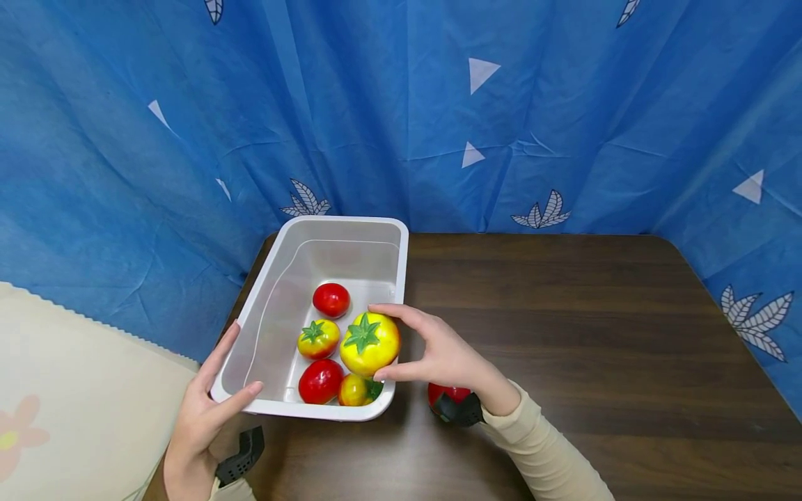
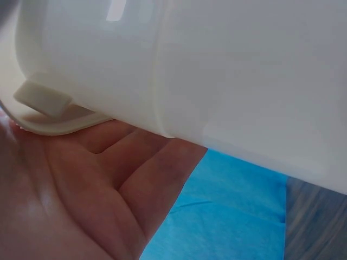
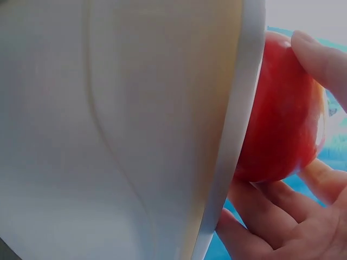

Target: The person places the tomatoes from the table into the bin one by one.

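A white plastic tub [image 1: 263,299] stands on the table, its near left corner gripped by my left hand [image 1: 200,410], thumb over the rim and fingers along the outer side. In the left wrist view, the palm [image 2: 81,184] lies against the rim and the tub wall hides the fingertips. Above the tub's right rim, my right hand [image 1: 438,348] holds a large yellow toy tomato [image 1: 376,344] with a green leaf top between thumb and fingers. The right wrist view shows its red underside [image 3: 282,114]. Inside the tub lie several smaller toy tomatoes, including a red one [image 1: 331,300] and a yellow-red one [image 1: 318,339].
Another red tomato [image 1: 446,392] sits on the dark wooden table [image 1: 564,313] right of the tub, partly hidden by my right wrist and its black strap [image 1: 462,410]. Blue curtain [image 1: 438,104] hangs behind and at the sides. A cream cloth [image 1: 75,376] is at left.
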### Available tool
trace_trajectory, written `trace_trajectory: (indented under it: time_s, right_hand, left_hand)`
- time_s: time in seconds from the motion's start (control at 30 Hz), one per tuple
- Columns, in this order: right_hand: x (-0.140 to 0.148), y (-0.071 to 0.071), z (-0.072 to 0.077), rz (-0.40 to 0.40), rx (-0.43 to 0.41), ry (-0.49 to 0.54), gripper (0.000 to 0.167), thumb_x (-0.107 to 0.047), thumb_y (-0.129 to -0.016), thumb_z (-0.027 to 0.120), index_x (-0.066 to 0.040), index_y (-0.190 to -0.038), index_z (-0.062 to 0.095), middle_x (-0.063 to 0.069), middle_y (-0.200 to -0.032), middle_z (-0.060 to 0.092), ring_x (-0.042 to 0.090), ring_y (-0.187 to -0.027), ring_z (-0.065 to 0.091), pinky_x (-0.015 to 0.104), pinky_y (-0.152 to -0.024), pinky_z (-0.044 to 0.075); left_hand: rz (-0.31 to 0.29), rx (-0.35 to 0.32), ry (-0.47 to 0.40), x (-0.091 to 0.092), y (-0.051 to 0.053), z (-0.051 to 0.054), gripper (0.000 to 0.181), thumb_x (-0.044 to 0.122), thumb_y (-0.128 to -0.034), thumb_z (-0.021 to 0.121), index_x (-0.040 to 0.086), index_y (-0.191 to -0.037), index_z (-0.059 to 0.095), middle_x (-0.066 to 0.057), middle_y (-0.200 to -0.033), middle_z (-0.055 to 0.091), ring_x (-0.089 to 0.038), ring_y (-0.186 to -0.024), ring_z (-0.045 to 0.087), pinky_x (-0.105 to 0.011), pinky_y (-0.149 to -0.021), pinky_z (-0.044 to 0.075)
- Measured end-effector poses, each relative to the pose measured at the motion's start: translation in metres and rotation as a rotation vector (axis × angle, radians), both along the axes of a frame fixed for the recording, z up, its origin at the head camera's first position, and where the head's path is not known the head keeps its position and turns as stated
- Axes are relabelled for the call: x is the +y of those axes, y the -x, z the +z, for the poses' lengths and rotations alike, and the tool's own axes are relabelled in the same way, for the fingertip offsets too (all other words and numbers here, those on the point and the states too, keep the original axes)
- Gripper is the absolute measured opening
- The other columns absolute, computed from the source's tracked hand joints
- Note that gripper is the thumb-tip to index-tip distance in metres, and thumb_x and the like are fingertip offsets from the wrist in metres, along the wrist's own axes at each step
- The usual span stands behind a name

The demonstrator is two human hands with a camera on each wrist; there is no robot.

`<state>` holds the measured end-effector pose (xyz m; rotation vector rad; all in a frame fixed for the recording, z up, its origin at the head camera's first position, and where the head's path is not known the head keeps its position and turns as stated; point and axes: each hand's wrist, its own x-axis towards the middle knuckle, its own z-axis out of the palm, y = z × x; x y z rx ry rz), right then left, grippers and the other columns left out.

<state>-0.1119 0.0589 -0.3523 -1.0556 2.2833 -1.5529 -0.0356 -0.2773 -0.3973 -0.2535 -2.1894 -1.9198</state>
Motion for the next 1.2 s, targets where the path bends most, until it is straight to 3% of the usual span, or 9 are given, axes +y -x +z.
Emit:
trace_trajectory:
  time_s: [0.17,0.37,0.6,0.97,1.2]
  right_hand:
    - [-0.001,-0.002,0.0,0.033,0.01,-0.002,0.072,-0.029,-0.075,0.079,-0.024,-0.139,0.044,-0.009,-0.138,0.045,0.006,-0.122,0.043,0.036,-0.099,0.04]
    - [0.0,-0.002,-0.001,0.041,0.011,0.005,0.073,-0.028,-0.076,0.079,-0.028,-0.139,0.043,-0.014,-0.136,0.046,0.009,-0.121,0.046,0.043,-0.101,0.037]
    - [0.007,-0.003,-0.003,-0.001,0.041,0.019,0.073,-0.026,-0.075,0.08,-0.02,-0.138,0.045,-0.009,-0.138,0.046,0.008,-0.123,0.043,0.04,-0.099,0.04]
    - [0.018,-0.001,-0.007,-0.036,0.029,0.019,0.071,-0.024,-0.076,0.079,-0.017,-0.139,0.045,-0.006,-0.14,0.044,0.013,-0.126,0.041,0.042,-0.098,0.041]
    - [0.027,0.0,-0.009,-0.071,0.024,0.021,0.071,-0.022,-0.076,0.078,-0.021,-0.139,0.044,-0.008,-0.141,0.043,0.012,-0.127,0.04,0.046,-0.1,0.038]
  left_hand:
    - [-0.004,-0.001,-0.006,0.0,0.0,0.0,0.083,-0.023,-0.0722,0.06,0.0,-0.146,0.028,-0.005,-0.147,0.032,-0.019,-0.118,0.039,-0.017,-0.086,0.044]
    - [-0.004,-0.006,-0.005,0.0,0.0,0.001,0.083,-0.022,-0.0726,0.06,0.001,-0.146,0.028,-0.005,-0.148,0.032,-0.019,-0.118,0.038,-0.017,-0.086,0.045]
    - [-0.019,-0.004,-0.007,0.0,0.001,0.001,0.082,-0.022,-0.0736,0.059,0.001,-0.146,0.027,-0.007,-0.147,0.032,-0.02,-0.115,0.039,-0.019,-0.084,0.047]
    - [-0.007,-0.016,-0.01,0.001,0.0,0.002,0.083,-0.021,-0.073,0.06,0.002,-0.147,0.028,-0.007,-0.147,0.032,-0.02,-0.114,0.041,-0.02,-0.083,0.048]
    - [-0.005,-0.02,-0.008,0.001,0.0,0.003,0.083,-0.021,-0.0731,0.06,0.003,-0.147,0.029,-0.008,-0.148,0.03,-0.021,-0.117,0.038,-0.02,-0.085,0.047]
